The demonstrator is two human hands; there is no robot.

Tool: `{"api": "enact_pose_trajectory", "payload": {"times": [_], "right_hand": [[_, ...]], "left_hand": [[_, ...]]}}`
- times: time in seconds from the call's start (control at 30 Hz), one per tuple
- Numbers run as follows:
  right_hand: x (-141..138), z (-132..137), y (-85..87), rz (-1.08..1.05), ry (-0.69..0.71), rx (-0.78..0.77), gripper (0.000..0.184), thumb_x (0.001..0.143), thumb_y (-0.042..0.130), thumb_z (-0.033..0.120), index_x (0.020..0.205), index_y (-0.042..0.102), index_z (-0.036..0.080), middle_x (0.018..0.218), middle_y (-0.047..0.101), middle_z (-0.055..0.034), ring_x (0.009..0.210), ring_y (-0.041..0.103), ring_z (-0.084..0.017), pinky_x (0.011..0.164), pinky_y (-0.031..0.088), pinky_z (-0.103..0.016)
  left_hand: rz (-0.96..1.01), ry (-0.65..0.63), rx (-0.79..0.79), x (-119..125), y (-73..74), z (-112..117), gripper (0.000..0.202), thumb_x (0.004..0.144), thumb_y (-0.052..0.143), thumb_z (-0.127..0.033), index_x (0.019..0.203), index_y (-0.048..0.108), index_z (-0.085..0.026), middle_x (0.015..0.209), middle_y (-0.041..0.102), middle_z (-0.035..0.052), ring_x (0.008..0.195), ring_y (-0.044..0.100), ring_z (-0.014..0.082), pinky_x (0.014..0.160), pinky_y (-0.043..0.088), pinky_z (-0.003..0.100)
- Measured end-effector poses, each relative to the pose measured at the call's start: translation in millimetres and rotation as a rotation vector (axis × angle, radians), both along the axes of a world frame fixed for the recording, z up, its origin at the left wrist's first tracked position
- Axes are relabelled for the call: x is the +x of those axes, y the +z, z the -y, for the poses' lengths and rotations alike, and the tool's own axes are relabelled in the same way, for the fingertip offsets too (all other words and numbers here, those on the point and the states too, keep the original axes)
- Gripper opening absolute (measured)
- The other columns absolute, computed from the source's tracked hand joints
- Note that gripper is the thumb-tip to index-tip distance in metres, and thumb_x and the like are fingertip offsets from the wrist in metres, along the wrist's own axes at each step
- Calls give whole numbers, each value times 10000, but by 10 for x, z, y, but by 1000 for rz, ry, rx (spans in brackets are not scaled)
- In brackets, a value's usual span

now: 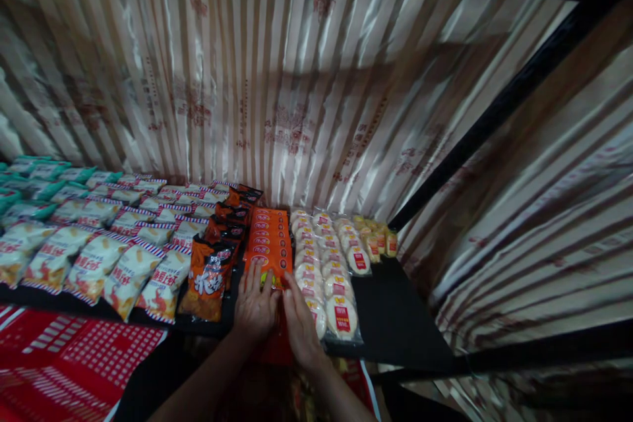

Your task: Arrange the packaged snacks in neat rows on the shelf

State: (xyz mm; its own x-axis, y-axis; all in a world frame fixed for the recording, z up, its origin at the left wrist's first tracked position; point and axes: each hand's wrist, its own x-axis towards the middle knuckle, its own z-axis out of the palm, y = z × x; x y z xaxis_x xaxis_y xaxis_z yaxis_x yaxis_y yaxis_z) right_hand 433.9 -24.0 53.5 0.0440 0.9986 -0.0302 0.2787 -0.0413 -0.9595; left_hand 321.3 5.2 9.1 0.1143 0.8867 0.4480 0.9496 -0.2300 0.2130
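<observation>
My left hand point(256, 301) lies flat, fingers stretched forward, on the front of a row of overlapping orange snack packets point(267, 237). Along the right side of that row rests my right hand point(301, 323), its fingers extended and thumb side toward the packets. The front packet is partly hidden beneath both hands. Just right of my right hand are clear-wrapped round white crackers point(341, 316) with red labels, laid in overlapping rows. Left of my left hand stands an orange and black snack bag point(205, 280), first in a row of similar bags.
White snack bags point(101, 264) with striped edges fill the shelf's left, with green bags point(49, 171) beyond. Small yellow packets point(378, 237) sit at the back right of the black shelf point(395, 310). Red baskets point(74, 362) are below. A dark post point(484, 119) slants at right before the pleated covering.
</observation>
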Motion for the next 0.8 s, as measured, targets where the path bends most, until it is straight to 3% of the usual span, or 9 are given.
{"api": "enact_pose_trajectory", "payload": {"times": [0.33, 0.53, 0.8], "right_hand": [[-99, -100, -186, 23, -85, 45, 743, 840, 328, 669, 1341, 464, 138, 1444, 392, -109, 1365, 300, -240, 1145, 222, -433], [-129, -196, -193, 40, -84, 69, 713, 843, 336, 651, 1322, 481, 143, 1425, 420, -116, 1347, 335, -239, 1139, 233, -439], [-147, -281, -176, 12, -116, 84, 694, 831, 351, 654, 1256, 535, 136, 1370, 480, -138, 1306, 393, -254, 1124, 255, -452]], "left_hand": [[98, 113, -119, 0, 71, -214, 457, 876, 445, -289, 1298, 515, -130, 1412, 421, 170, 1331, 325, 345, 1052, 320, 483], [120, 144, -225, -30, 128, -332, 505, 880, 445, -294, 1353, 445, -116, 1406, 422, 182, 1322, 326, 373, 1050, 323, 495], [164, 168, -248, -12, 143, -403, 511, 876, 446, -289, 1357, 435, -115, 1436, 371, 188, 1302, 365, 356, 1036, 345, 464]]}}
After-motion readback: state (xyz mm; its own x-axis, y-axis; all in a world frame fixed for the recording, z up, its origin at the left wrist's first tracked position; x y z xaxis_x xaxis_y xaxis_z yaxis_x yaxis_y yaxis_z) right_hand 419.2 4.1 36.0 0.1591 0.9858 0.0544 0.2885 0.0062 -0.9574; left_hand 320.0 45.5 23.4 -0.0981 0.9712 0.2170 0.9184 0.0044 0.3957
